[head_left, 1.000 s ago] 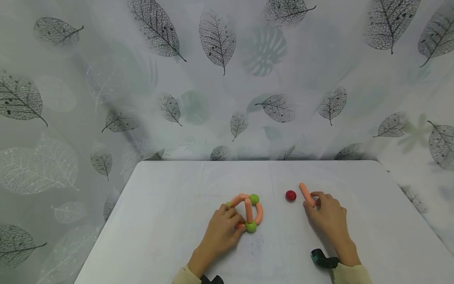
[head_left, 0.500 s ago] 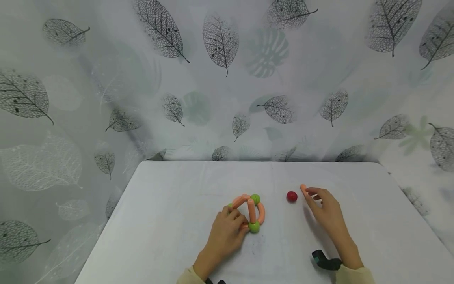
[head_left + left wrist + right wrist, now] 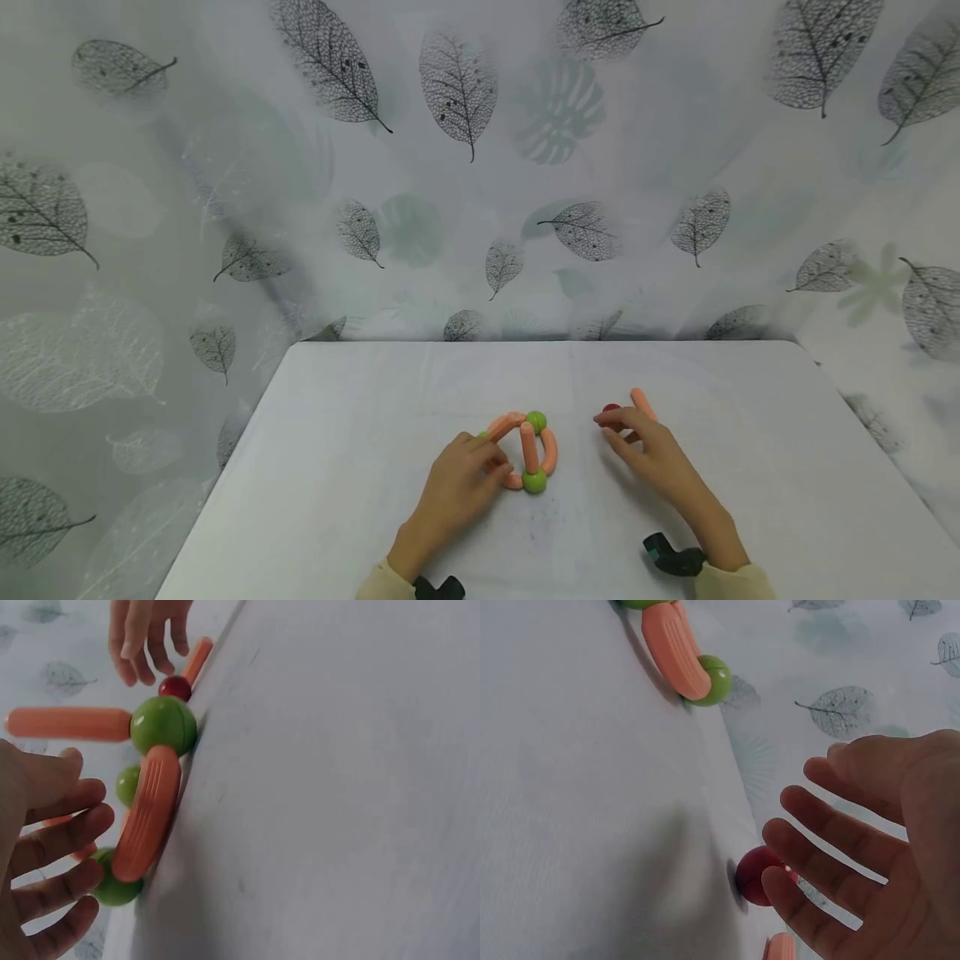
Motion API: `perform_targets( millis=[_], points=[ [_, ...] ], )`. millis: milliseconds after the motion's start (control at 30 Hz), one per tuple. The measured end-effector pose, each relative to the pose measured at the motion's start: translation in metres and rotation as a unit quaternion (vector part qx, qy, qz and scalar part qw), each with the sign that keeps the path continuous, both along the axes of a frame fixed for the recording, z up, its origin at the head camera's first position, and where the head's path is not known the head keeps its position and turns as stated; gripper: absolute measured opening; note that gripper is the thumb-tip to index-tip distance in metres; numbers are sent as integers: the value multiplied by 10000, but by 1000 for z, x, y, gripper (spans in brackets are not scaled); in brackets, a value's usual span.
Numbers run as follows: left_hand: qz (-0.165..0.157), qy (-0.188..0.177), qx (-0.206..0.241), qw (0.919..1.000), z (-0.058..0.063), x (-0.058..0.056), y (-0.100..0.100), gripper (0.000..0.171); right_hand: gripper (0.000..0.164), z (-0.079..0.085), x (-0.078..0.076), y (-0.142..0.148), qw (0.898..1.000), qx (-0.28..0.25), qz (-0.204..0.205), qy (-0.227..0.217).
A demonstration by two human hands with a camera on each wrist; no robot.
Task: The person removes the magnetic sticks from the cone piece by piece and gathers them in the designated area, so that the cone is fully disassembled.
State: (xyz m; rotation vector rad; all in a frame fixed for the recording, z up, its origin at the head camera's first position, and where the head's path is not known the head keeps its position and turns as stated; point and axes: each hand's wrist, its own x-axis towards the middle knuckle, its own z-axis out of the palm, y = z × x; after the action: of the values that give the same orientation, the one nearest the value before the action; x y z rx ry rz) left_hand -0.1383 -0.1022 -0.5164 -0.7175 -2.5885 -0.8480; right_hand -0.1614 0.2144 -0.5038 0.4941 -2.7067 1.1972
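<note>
A ring of curved orange rods (image 3: 550,452) and green balls (image 3: 536,422) lies mid-table. From its front green ball (image 3: 535,482) rises a straight orange rod (image 3: 529,448). My left hand (image 3: 459,485) is at the ring's left side with fingers loosely bent. In the left wrist view its fingertips lie beside a green ball (image 3: 116,877); contact cannot be told. Over the red ball (image 3: 759,876) hovers my right hand (image 3: 651,457), fingers apart and gently bent, not closed round it. A loose orange rod (image 3: 642,403) lies just beyond that hand, partly hidden.
The white table (image 3: 337,467) runs back to a leaf-patterned sheet (image 3: 465,200), which also hangs along both sides. Dark wrist-worn devices sit at both wrists, the right one (image 3: 671,557) close above the tabletop.
My right hand has left the loose orange rod and moved left to the red ball. The left fingers have eased back slightly from the ring's front curved rod, which shows more now.
</note>
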Motion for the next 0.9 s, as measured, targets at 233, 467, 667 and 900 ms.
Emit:
perform_targets(
  millis=[233, 467, 667, 900],
  points=[
    [442, -110, 462, 9979, 0, -8, -14, 16, 25, -2, 0, -15, 9971, -286, 552, -428],
    [346, -470, 1247, 9905, -10, -17, -17, 34, 31, -4, 3, -31, 9902, -658, 1044, -651],
    [65, -1331, 1547, 9789, -23, -15, -19, 58, 37, -12, 6, -50, 9827, -877, 1609, -264],
    [-81, -1455, 1722, 9742, -33, -16, -22, 45, 43, -21, 13, -65, 9821, -828, 1646, 398]
  ],
)
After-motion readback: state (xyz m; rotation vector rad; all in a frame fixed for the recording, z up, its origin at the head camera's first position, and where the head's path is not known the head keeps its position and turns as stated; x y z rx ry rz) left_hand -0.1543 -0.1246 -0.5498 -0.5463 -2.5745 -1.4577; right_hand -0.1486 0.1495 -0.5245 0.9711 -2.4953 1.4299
